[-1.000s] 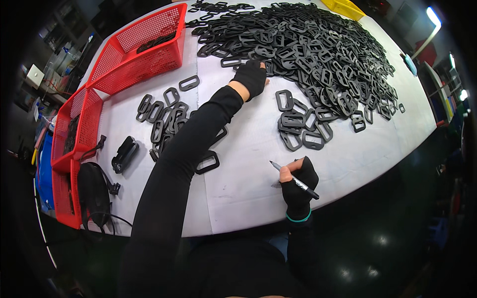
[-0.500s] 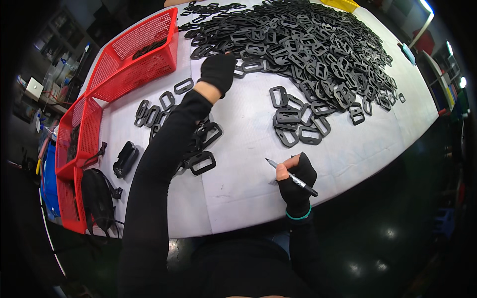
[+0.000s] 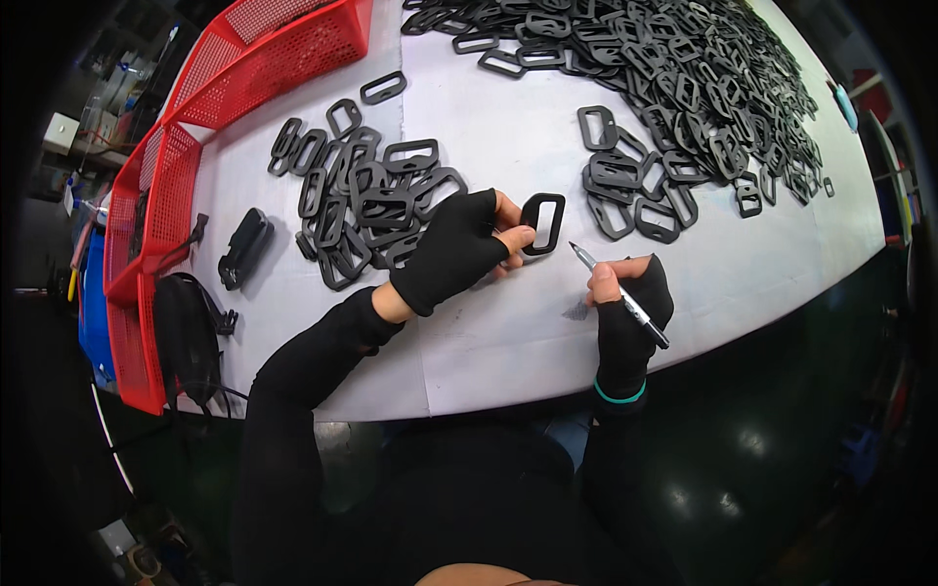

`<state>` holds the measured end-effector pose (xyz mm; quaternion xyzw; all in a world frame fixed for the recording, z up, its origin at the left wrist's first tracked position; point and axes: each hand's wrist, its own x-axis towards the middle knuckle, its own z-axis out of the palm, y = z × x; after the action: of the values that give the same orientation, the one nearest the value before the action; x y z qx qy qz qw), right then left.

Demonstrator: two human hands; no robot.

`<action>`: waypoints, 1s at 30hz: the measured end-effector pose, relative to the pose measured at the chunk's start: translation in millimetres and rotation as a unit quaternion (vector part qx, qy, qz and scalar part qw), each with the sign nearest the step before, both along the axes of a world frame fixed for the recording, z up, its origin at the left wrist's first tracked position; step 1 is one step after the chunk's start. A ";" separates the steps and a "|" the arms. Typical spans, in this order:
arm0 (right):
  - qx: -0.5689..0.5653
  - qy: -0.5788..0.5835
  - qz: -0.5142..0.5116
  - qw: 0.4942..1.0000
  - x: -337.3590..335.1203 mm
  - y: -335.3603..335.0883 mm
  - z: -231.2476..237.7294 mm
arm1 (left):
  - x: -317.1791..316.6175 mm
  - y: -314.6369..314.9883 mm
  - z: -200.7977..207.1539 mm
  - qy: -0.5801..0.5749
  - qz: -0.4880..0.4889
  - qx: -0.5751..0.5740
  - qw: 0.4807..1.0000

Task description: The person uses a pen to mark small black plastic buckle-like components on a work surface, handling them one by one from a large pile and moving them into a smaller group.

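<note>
My left hand (image 3: 457, 244), in a black fingerless glove, pinches one black plastic strap buckle (image 3: 529, 239) by its left edge. The buckle is a flat ring with an oblong opening, tilted up above the table. To its right, my right hand (image 3: 630, 298), gloved likewise, grips a grey marker pen (image 3: 625, 301) between thumb and fingers. The pen's bare tip points up and left, close to the buckle but apart from it. Beside my left hand lies a loose group of similar buckles (image 3: 381, 207); a smaller group (image 3: 640, 176) lies beyond my right hand.
A large heap of black buckles (image 3: 674, 78) covers the far right of the white table (image 3: 489, 361). Red perforated baskets (image 3: 274, 73) line the left side. Near them lie a black case (image 3: 246, 249) and a black pouch (image 3: 186, 332) with straps.
My left hand has come back from the edge of the far heap, now with a buckle in it. My right hand still holds the marker. The whole view has shifted.
</note>
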<state>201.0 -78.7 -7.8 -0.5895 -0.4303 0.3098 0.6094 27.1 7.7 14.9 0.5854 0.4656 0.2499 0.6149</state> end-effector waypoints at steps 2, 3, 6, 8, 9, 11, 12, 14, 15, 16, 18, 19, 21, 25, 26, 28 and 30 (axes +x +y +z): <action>-0.009 0.006 0.022 1.000 0.0 0.2 0.5 | -0.6 -4.4 -1.9 0.012 0.010 -0.004 1.000; -0.015 0.015 0.039 0.999 -0.1 0.1 0.1 | -1.2 -6.3 -0.3 0.025 0.005 0.023 0.999; -0.023 -0.022 0.056 0.998 0.3 0.3 -3.3 | -1.1 -8.9 -5.6 0.022 0.015 0.061 0.998; -0.028 -0.022 0.065 0.997 -2.5 1.0 -0.2 | -2.5 -11.3 -9.4 0.049 0.008 0.158 0.986; -0.032 -0.021 0.071 0.997 -3.7 1.4 1.2 | -2.6 -12.7 -11.8 0.048 0.011 0.156 0.986; -0.031 -0.043 0.075 0.996 -2.8 1.8 1.4 | -1.4 -15.3 -15.5 0.040 0.011 0.210 0.977; -0.027 -0.063 0.077 0.995 -2.5 1.9 1.7 | -1.4 -16.2 -14.5 0.039 0.013 0.208 0.977; -0.034 -0.055 0.080 0.995 -3.6 2.1 3.1 | -1.7 -16.6 -10.8 0.048 0.005 0.196 0.979; -0.039 -0.046 0.082 0.995 -4.0 2.2 3.3 | -2.0 -16.4 -11.8 0.047 0.005 0.195 0.980; -0.040 -0.046 0.083 0.995 -4.3 2.5 3.2 | -2.5 -16.2 -12.6 0.042 0.006 0.201 0.979; -0.034 -0.068 0.083 0.994 -4.5 3.0 3.0 | -3.2 -16.0 -13.4 0.037 0.006 0.207 0.978; -0.035 -0.068 0.083 0.994 -4.5 3.1 2.9 | -3.4 -16.0 -13.4 0.035 0.004 0.206 0.978; -0.034 -0.072 0.082 0.993 -4.4 3.0 3.2 | -3.3 -16.1 -13.5 0.033 0.001 0.205 0.978; -0.032 -0.070 0.085 0.993 -5.8 3.7 4.2 | -4.0 -16.3 -13.9 0.042 -0.002 0.215 0.976; -0.032 -0.069 0.087 0.993 -6.0 3.9 4.3 | -4.3 -16.3 -13.8 0.046 -0.003 0.218 0.975; -0.032 -0.069 0.088 0.993 -5.8 3.8 4.2 | -4.3 -16.4 -13.2 0.044 -0.004 0.217 0.975; -0.035 -0.065 0.086 0.994 -5.0 3.4 3.8 | -3.6 -16.6 -12.5 0.041 -0.005 0.217 0.975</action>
<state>196.1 -75.2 -4.1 -0.5903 -0.5071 0.3372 0.5298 23.4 -8.9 2.4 0.7171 0.4222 0.3173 0.4548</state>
